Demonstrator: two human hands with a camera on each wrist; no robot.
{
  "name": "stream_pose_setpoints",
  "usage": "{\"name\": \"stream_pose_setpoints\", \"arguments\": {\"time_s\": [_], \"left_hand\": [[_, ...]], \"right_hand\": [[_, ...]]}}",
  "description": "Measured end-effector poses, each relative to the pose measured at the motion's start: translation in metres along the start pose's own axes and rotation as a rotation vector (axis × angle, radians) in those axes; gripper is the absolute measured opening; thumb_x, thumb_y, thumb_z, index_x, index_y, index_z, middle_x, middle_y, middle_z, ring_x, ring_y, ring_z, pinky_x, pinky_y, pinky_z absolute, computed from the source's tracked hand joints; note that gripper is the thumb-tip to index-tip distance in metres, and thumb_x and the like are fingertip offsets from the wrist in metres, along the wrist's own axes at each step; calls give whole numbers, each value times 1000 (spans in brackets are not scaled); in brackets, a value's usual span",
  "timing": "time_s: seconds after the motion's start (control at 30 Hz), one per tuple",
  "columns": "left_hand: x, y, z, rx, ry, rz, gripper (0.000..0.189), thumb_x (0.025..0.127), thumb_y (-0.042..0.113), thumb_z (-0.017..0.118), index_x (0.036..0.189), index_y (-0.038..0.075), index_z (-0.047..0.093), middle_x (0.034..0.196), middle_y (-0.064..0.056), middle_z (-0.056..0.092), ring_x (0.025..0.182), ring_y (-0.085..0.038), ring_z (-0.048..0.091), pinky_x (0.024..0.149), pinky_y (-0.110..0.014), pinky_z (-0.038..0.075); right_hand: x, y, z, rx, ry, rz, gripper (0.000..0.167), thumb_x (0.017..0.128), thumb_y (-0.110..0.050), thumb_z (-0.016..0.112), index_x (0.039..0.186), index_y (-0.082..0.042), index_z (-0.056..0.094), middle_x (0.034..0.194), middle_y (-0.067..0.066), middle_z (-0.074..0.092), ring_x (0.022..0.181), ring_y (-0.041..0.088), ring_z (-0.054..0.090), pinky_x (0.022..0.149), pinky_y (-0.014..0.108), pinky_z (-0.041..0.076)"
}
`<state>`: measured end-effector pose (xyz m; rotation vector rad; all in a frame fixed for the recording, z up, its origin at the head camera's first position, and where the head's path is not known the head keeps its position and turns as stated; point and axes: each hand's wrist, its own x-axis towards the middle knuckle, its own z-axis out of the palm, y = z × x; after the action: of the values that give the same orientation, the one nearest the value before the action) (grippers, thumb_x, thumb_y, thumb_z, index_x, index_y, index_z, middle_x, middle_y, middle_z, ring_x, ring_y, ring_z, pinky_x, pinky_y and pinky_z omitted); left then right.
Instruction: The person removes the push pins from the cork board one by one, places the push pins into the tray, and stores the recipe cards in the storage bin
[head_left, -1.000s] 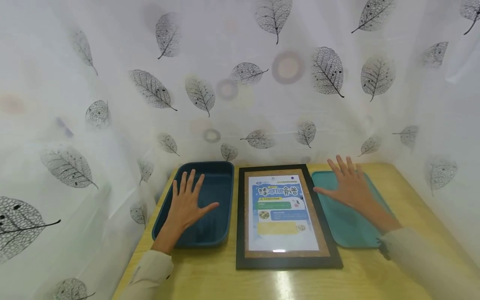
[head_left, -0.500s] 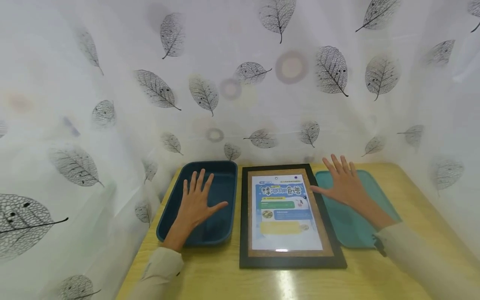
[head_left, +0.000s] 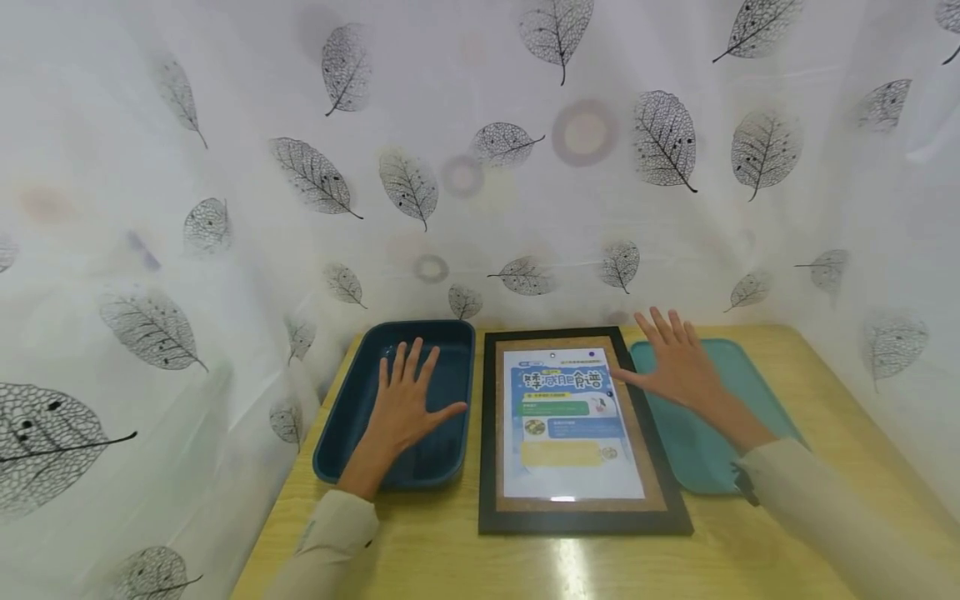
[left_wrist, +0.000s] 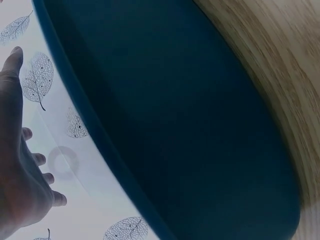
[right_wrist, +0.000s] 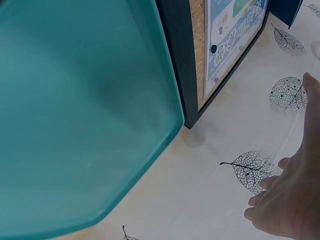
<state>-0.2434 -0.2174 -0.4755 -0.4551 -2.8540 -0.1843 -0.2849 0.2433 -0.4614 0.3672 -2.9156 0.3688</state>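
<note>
My left hand [head_left: 405, 410] hovers above the dark blue tray [head_left: 345, 442], fingers spread and straight, holding nothing. Over the inner edge of the teal tray [head_left: 712, 450] my right hand [head_left: 678, 371] hangs with fingers spread, its thumb reaching across the frame's right border. Between the trays lies a black-framed cork board [head_left: 585, 523] bearing a printed sheet [head_left: 573, 425] with colourful blocks and large lettering. The left wrist view shows the hand [left_wrist: 25, 165] apart from the blue tray's wall. In the right wrist view the hand [right_wrist: 295, 190] is likewise apart from the teal tray.
A pale wooden table [head_left: 450, 558] carries both trays and the board. A translucent curtain [head_left: 480, 200] printed with leaf skeletons encloses the back and sides. Small dark pins [head_left: 610, 394] show on the sheet's edge.
Both hands have shifted inward: the left to the right across the blue tray, the right to the left toward the board. The view has turned slightly. Trays and board stay put on the table.
</note>
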Motion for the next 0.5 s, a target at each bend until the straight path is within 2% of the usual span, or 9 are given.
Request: {"name": "stream_pose_setpoints", "arguments": {"time_s": [0.23,0.5], "left_hand": [[3,11,0,18,-11,9,109,87,80,59,167,16,23,173,-18,12,158,-43,8,123,-68,11],[6,20,1,19,-28,28,110,87,80,60,167,16,20,173,-18,11,158,-43,10,124,-67,11]], "right_hand": [[4,-4,2,2,-9,-22,118,84,-78,64,165,-3,21,170,28,11,155,52,3,125,65,3],[5,-8,2,10,-31,-25,117,85,-75,65,165,-3,19,170,28,10,155,51,4,126,61,4]]}}
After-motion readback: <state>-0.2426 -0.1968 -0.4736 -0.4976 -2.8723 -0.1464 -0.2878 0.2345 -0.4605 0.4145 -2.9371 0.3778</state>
